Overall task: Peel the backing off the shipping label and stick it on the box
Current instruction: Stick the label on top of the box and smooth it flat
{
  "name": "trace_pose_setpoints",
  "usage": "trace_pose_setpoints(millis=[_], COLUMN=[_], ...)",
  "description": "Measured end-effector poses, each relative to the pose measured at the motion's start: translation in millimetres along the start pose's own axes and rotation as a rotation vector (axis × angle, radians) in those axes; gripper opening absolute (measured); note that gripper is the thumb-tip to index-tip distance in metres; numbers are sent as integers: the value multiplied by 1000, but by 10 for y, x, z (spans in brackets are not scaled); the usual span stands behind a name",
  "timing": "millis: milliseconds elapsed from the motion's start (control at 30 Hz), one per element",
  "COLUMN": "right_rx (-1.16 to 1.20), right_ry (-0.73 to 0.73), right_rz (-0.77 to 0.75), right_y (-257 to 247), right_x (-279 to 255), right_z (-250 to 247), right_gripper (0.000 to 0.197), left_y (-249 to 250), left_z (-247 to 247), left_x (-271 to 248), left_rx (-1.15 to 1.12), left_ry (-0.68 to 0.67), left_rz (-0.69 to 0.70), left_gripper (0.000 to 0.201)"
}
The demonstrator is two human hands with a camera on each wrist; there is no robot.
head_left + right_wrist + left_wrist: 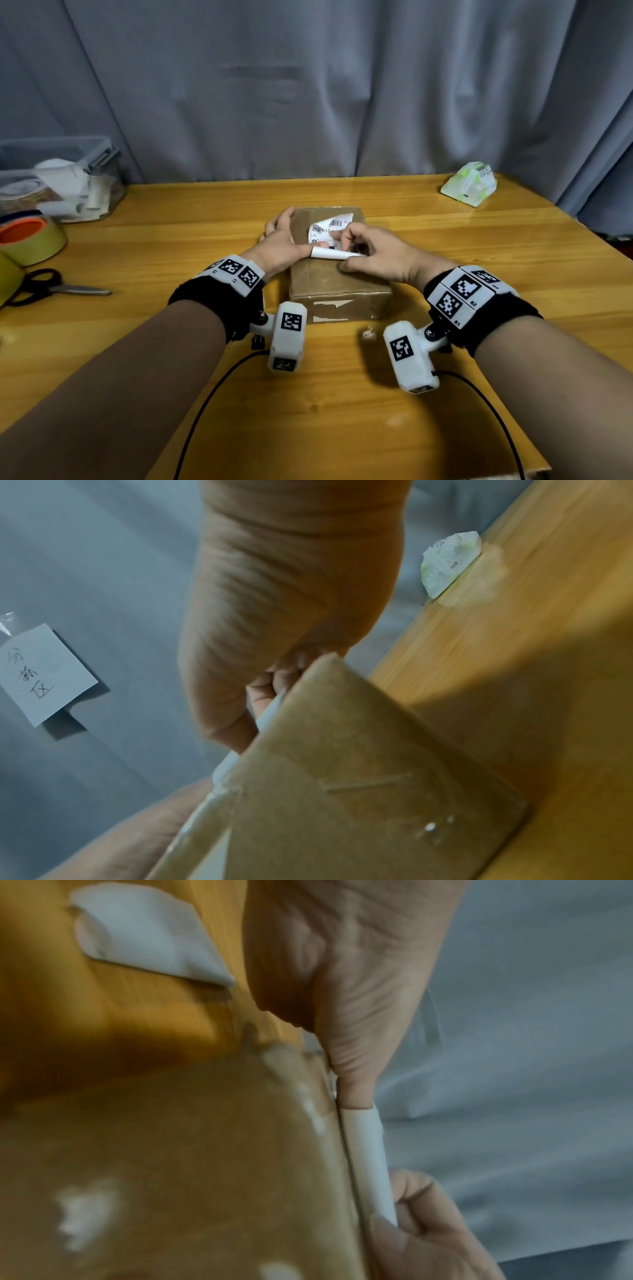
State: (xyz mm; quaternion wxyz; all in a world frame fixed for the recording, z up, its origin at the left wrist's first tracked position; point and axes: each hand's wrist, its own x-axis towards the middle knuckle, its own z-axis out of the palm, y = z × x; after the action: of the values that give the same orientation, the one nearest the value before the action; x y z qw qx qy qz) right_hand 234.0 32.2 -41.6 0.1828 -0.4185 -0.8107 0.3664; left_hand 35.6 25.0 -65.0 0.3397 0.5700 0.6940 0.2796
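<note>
A brown cardboard box (337,286) sits mid-table. The white shipping label (330,226), barcode up, lies partly on the box top, its far corner lifted. Its backing (337,254) is curled into a white roll at the label's near edge. My left hand (282,240) holds the box at its left side, fingers over the edge and thumb (356,1069) stretched along the top to the end of the roll (369,1164). My right hand (371,255) pinches the roll's right end between thumb and fingers. In the right wrist view the paper (270,712) shows behind the edge of the box (359,791).
At the left stand a clear bin (58,178), tape rolls (30,240) and scissors (51,287). A tissue pack (469,185) lies far right. A paper scrap (368,332) and cables lie near me. A grey curtain hangs behind the table.
</note>
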Motion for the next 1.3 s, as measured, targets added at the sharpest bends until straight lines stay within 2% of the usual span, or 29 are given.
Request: trace_pose_setpoints(millis=[133,200,267,400,467,567,700,800,967,1133,1300], right_rx=[153,179,102,-226,-213,-187,-307,-450,-612,-646,-790], right_ry=[58,121,146,112,96,44,0,-129,-349,-367,-441], right_rz=[-14,-37,-52,-91,-102,-123,-137,-76,-35,51,78], right_y=[-2,-36,-60,-65,-64,-35,9,-31,-108,-140,-309], right_x=[25,84,176,343,358,333,247,173,99,73,-29], right_z=[5,-25,-55,-39,-36,-66,-16,55,25,-19,168], right_gripper=[9,10,10,10,14,29,41,47,58,60,77], left_y=[-75,-74,-49,-6,-31,-85,-96,-76,-72,-74,-51], left_z=[-11,-25,-41,-17,0,0,40,63,28,35,32], left_x=[-66,-70,-57,-66,-81,-106,-97,-94,-70,-75,-71], left_rx=[12,40,82,56,-1,-119,-136,-83,36,86,139], left_ry=[-88,-92,-79,-41,-69,-102,-57,-38,-54,-61,-55], left_rz=[7,3,1,55,43,42,53,49,38,29,30], left_gripper=[110,105,101,95,93,95,72,62,62,64,63])
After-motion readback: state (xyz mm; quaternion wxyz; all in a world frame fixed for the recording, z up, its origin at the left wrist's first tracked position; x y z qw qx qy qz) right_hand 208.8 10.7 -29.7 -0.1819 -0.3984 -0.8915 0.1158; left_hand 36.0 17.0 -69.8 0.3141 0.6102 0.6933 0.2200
